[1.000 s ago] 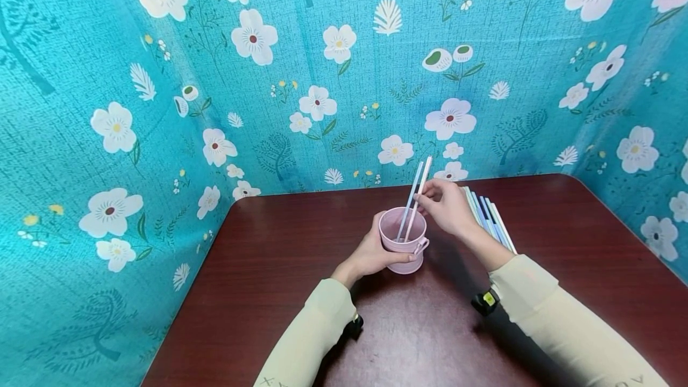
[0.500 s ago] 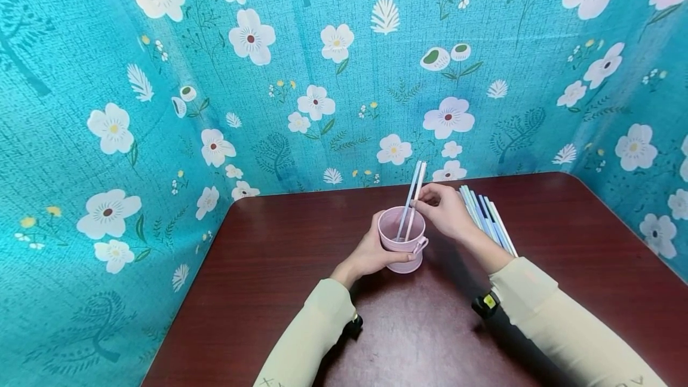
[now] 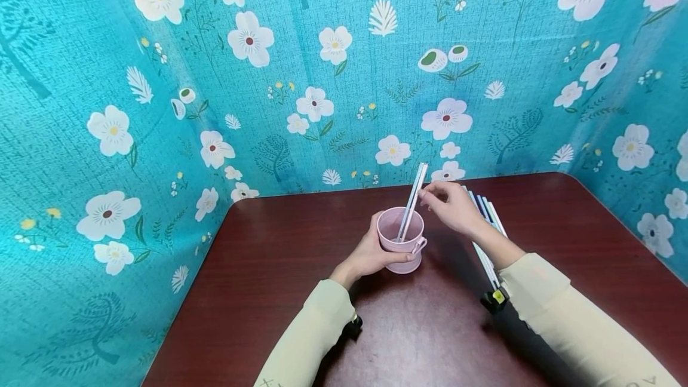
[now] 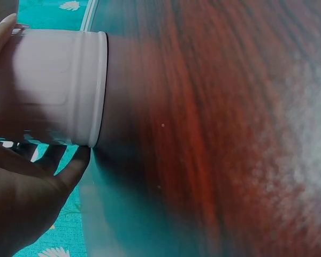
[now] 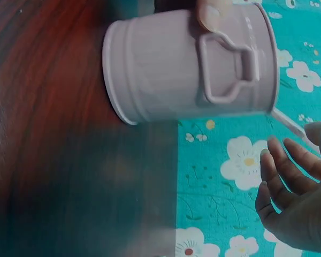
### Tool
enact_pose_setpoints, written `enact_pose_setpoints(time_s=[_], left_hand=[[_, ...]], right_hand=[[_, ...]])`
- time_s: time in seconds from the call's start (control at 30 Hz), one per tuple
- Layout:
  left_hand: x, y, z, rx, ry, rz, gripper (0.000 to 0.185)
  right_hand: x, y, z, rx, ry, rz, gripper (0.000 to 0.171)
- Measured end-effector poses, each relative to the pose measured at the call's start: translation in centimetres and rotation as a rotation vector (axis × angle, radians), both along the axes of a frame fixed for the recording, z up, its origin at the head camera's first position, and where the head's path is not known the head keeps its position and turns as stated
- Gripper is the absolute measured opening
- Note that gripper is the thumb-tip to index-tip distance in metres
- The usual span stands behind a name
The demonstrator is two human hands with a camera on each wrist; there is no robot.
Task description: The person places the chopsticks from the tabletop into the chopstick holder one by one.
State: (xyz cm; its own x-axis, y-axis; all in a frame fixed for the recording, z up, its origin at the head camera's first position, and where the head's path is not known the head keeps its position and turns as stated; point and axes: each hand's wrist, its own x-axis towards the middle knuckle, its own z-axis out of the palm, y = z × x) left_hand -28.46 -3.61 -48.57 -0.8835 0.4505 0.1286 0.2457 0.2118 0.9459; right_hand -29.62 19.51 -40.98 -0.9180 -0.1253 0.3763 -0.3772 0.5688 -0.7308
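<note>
Right hand point(image 3: 451, 208) pinches the upper ends of two straws point(image 3: 412, 200) standing slanted in the pink cup point(image 3: 400, 240). Left hand point(image 3: 371, 252) wraps the cup's side, steadying it on the surface point(image 3: 301, 267). The straws look light, slim and easily bent, so a hold near the top seems apt; spare straws point(image 3: 491, 214) lie right of the cup.

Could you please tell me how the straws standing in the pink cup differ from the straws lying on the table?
The straws in the pink cup lean upright against the pink cup, while the straws on the table lie flat on the table. The cup holds two; the flat bundle has several more. The right hand is at the cup pair and partly covers the bundle; the left hand holds the cup. Both sets are slim and pale.
</note>
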Motion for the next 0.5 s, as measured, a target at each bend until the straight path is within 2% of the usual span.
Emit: enact_pose_setpoints(time_s=[0.1, 0.3, 0.5], left_hand=[[0.0, 0.0, 0.0, 0.014, 0.004, -0.006, 0.101], [0.1, -0.1, 0.1, 0.033, -0.01, -0.006, 0.102], [0.1, 0.0, 0.1, 0.023, -0.011, -0.004, 0.102]], right_hand=[[0.0, 0.7, 0.5, 0.009, -0.01, -0.028, 0.029], [-0.5, 2.6, 0.9, 0.061, -0.016, -0.056, 0.024], [-1.2, 4.7, 0.1, 0.152, -0.032, -0.065, 0.021]])
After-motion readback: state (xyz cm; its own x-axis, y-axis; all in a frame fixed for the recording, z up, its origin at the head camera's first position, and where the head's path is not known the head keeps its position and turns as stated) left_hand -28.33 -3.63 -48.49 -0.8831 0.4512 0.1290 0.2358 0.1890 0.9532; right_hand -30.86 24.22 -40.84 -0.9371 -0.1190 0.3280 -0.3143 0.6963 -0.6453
